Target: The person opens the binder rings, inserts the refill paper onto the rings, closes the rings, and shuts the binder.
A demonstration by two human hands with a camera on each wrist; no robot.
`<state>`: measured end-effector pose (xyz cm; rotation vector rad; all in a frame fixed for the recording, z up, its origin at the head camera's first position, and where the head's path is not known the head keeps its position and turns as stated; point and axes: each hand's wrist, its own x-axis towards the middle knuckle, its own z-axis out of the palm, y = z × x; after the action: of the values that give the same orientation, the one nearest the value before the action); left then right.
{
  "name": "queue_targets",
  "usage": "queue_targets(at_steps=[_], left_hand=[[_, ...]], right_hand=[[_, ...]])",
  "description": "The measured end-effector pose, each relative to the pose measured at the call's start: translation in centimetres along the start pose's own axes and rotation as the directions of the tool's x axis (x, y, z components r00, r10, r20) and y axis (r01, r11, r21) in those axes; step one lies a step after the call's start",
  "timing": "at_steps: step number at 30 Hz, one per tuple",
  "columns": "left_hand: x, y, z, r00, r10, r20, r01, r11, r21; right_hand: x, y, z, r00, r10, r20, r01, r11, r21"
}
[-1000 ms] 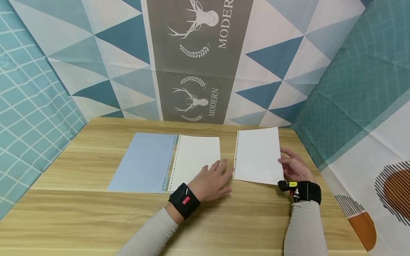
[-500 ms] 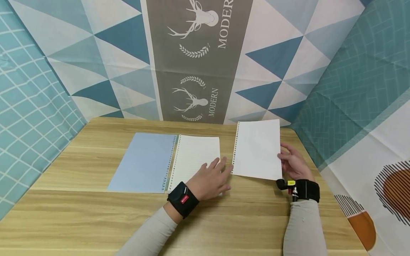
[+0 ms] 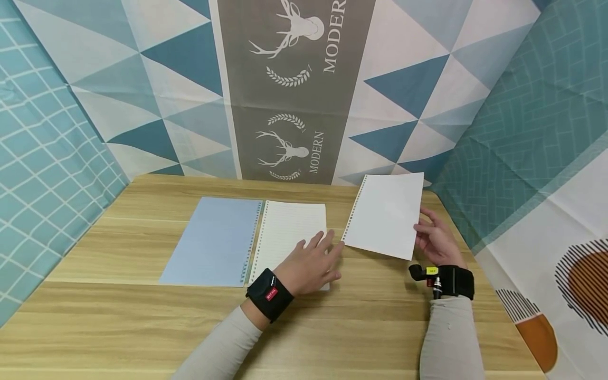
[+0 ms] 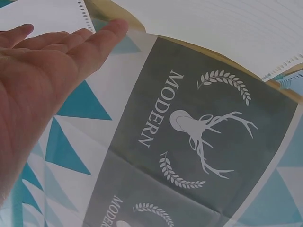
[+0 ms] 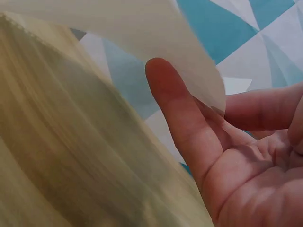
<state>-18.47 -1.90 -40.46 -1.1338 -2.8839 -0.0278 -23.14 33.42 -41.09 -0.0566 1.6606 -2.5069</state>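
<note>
A white loose-leaf sheet (image 3: 385, 214) with a row of punched holes down its left edge is held tilted above the right part of the table. My right hand (image 3: 438, 240) pinches its right edge between thumb (image 5: 173, 94) and fingers, seen closely in the right wrist view. To the left lies an open spiral notebook, with a blue cover (image 3: 214, 240) and a lined white page (image 3: 290, 227). Over that page's right edge is my left hand (image 3: 309, 268), fingers spread and fairly straight, holding nothing. Whether its fingertips touch the page or the sheet's corner cannot be told.
The wooden table (image 3: 142, 327) ends at a patterned cloth backdrop (image 3: 290, 105) close behind the sheet. Patterned cloths also border the left and right sides. Each wrist wears a black strap (image 3: 271, 295).
The sheet has moved up and back, then a little right, and now leans more. My right hand has shifted slightly forward. The left hand has stayed nearly in place over the notebook.
</note>
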Motion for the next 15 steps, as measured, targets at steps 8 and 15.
queue_targets(at_steps=[8, 15], left_hand=[[-0.1, -0.3, -0.2, 1.0, -0.014, 0.005, 0.014, 1.0, -0.016], [-0.1, -0.5, -0.4, 1.0, -0.014, -0.022, 0.014, 1.0, 0.003]], right_hand=[[-0.3, -0.6, 0.4, 0.999, -0.025, 0.029, 0.024, 0.999, 0.044], [-0.7, -1.3, 1.0, 0.997, -0.06, 0.041, 0.058, 0.997, 0.05]])
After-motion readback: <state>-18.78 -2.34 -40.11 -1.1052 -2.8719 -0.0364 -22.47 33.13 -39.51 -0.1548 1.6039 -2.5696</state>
